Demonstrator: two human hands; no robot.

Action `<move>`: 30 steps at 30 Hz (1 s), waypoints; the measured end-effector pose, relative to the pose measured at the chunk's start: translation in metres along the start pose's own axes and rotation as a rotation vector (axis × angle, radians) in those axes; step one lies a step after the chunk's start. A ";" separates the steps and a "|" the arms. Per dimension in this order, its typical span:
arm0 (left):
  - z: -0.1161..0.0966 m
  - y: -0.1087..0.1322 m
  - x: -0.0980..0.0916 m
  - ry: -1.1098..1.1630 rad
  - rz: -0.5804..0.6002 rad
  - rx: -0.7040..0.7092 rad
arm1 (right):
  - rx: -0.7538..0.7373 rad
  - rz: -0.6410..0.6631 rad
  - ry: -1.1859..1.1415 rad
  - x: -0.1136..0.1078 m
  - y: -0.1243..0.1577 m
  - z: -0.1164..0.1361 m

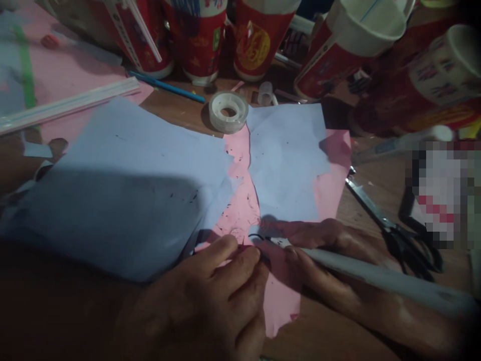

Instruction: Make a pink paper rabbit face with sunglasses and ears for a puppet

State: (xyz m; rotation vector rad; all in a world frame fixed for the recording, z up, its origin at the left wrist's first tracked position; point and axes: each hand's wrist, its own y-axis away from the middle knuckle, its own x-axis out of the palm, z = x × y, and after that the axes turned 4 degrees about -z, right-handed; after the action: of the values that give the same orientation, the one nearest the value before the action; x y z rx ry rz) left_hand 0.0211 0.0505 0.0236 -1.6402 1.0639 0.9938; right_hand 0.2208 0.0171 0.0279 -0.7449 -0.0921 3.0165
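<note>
My right hand (334,265) grips a white marker pen (361,268), its tip down on a small light-blue piece of paper (255,231). A short curved black line shows beside the tip. With bent fingers, my left hand (225,286) holds the same small piece down from the near side; its thumb is hidden. Under both hands lies pink paper (240,205) dotted with dark specks. A large light-blue sheet (139,165) is left of the hands, and a smaller blue sheet (287,160) lies just beyond them.
A tape roll (228,111) and a blue pen (169,86) lie beyond the sheets. Several red paper cups (259,40) line the back. Black-handled scissors (393,228) rest at the right. White strips (71,104) cross pink paper at the left.
</note>
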 end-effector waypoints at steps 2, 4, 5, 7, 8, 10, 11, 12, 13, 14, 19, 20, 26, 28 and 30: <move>0.000 0.001 0.000 0.003 0.001 0.000 | -0.071 0.011 0.083 -0.001 0.001 0.000; -0.001 0.002 0.000 0.003 0.008 -0.002 | -0.108 0.013 0.167 -0.002 0.002 0.001; -0.001 0.002 0.000 -0.001 0.013 -0.006 | -0.103 0.009 0.196 -0.002 0.003 0.001; -0.002 0.003 0.000 -0.010 0.013 -0.012 | -0.117 0.011 0.228 -0.003 0.004 0.000; -0.002 0.003 0.000 -0.012 0.012 -0.015 | -0.134 0.008 0.234 -0.003 0.005 0.000; -0.003 0.003 0.001 0.003 0.002 -0.028 | -0.165 0.009 0.242 -0.003 0.006 -0.001; -0.002 0.004 0.002 0.014 0.001 -0.036 | -0.169 0.007 0.250 -0.003 0.006 -0.001; -0.002 0.004 0.002 0.025 0.008 -0.038 | -0.163 -0.001 0.267 -0.003 0.006 -0.002; -0.002 0.005 0.002 0.030 0.022 -0.038 | -0.145 -0.001 0.288 -0.003 0.006 -0.002; -0.002 0.005 0.003 0.031 0.036 -0.028 | -0.129 0.005 0.306 -0.003 0.006 -0.002; -0.002 0.009 0.004 0.066 0.051 -0.046 | -0.102 -0.007 0.366 -0.003 0.007 -0.001; -0.002 0.010 0.005 0.073 0.052 -0.038 | -0.094 -0.019 0.369 -0.004 0.008 -0.001; -0.005 0.015 0.007 0.081 0.049 -0.037 | -0.157 -0.067 0.358 -0.005 0.011 -0.006; -0.005 0.015 0.007 0.080 0.039 -0.027 | -0.152 -0.075 0.349 -0.005 0.011 -0.005; -0.003 0.015 0.006 0.076 0.032 -0.018 | -0.072 -0.049 0.282 -0.006 0.010 -0.001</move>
State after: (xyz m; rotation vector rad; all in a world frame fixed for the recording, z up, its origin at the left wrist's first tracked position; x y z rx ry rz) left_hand 0.0091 0.0431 0.0154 -1.6917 1.1377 0.9716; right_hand 0.2267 0.0065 0.0291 -1.1472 -0.2082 2.8405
